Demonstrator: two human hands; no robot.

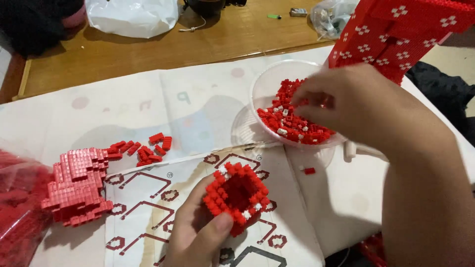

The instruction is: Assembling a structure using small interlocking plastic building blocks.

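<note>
At the lower centre of the frame the left hand (198, 232) holds a small hollow red block ring (237, 195), thumb pressed on its near side, fingers curled under it; the ring is several layers high, open in the middle, with 3 or so white bricks set into its rim. At the right centre the right hand (356, 106) reaches into a clear plastic bowl (269, 74), fingers bunched and pointing down among the loose red bricks (292, 123); whether a brick is pinched between the fingertips I cannot tell, since the hand hides them.

As a judgement, the build looks partly done: a large red tower with white flower marks (396, 34) stands finished at the upper right; a stepped red block piece (76, 185) lies at the lower left beside a bag of red parts (17, 207); the ring in hand looks unfinished, and many bricks remain in the bowl. A small heap of red bricks (148, 148) sits at the centre left, just above the printed instruction sheet (148, 202); 1 stray red brick (309, 171) lies below the bowl.
</note>
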